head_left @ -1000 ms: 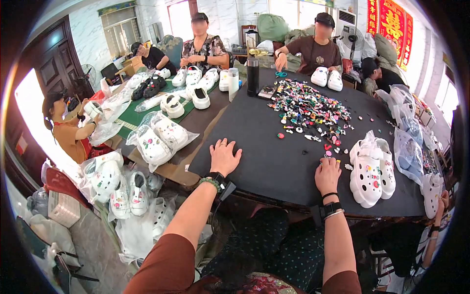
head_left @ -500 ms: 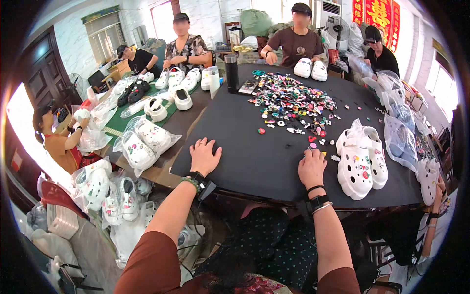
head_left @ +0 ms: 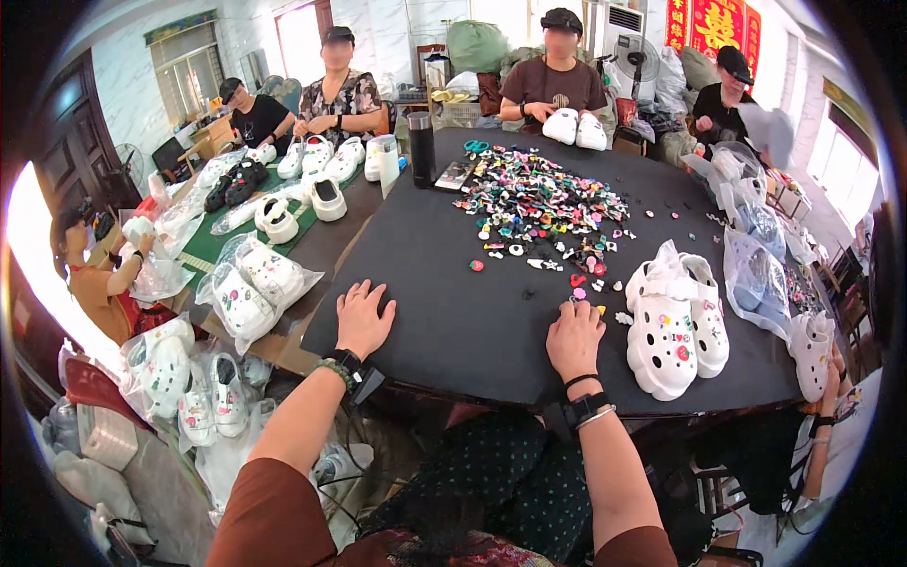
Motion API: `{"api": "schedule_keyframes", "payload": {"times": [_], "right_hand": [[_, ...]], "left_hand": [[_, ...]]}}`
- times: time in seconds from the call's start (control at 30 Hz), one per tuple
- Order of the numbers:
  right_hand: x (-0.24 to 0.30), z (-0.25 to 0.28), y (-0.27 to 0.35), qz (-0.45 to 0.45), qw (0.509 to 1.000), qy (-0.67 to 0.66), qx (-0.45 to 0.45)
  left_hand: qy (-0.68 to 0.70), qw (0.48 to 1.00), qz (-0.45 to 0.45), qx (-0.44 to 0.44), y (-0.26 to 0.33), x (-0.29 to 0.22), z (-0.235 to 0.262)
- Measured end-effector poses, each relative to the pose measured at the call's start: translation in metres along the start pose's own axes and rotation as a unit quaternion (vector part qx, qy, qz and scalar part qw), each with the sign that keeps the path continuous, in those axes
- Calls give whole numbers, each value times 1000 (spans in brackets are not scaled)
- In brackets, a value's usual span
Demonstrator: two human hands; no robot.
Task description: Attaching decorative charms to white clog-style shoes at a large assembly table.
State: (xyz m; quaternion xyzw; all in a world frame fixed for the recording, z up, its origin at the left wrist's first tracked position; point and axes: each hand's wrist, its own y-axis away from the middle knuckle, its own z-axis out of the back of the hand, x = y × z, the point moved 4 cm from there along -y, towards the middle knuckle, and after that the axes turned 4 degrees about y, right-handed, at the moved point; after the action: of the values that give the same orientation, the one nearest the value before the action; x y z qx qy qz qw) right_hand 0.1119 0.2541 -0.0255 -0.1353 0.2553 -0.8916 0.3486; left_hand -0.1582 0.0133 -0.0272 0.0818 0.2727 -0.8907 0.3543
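My left hand (head_left: 365,319) lies palm down with spread fingers on the black tabletop (head_left: 453,321), near its left edge, holding nothing. Farther right, my right hand (head_left: 575,338) also rests on the table, fingers stretched forward with no object visible in it. Its fingertips are beside a few small shoe charms, a pink one (head_left: 579,294) and a yellow one among them. To the right of that hand stands a pair of white clogs (head_left: 662,340) with colourful charms on the front and thin white wrapping inside. Beyond my hands spreads a big pile of mixed shoe charms (head_left: 543,203).
A black bottle (head_left: 421,151) and teal scissors (head_left: 477,146) stand and lie behind the pile. Bagged white clogs (head_left: 250,293) sit on the left table. Plastic bags (head_left: 756,274) line the right edge. Several co-workers sit around, one across with white clogs (head_left: 574,129).
The whole view has shifted slightly; my hands stay on the table. The person across has brought a hand to the white clogs. The person at far right has raised a pale, blurred item.
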Motion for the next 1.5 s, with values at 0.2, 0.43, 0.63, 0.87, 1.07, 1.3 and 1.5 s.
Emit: {"api": "schedule_keyframes", "payload": {"times": [0.2, 0.43, 0.63, 0.87, 1.07, 1.3, 1.5], "right_hand": [[-2, 1, 0, -9, 1000, -14, -4], [9, 12, -2, 2, 999, -44, 15], [13, 17, 2, -8, 998, -48, 28], [13, 14, 5, -11, 998, -42, 48], [-2, 0, 6, -1, 999, -16, 48], [-3, -5, 7, 2, 998, -28, 52], [1, 2, 5, 1, 999, -34, 39]], "left_hand": [[-5, 1000, 3, 25, 0, -4, 3], [-22, 1000, -15, -7, 3, 12, -4], [-24, 999, -19, -16, 6, 10, -5], [85, 994, -73, 15, 16, 23, 7], [-2, 997, 28, -70, -36, 130, 57], [-193, 931, 303, -62, -70, 267, 112], [-160, 937, 306, -51, -69, 306, 98]]}}
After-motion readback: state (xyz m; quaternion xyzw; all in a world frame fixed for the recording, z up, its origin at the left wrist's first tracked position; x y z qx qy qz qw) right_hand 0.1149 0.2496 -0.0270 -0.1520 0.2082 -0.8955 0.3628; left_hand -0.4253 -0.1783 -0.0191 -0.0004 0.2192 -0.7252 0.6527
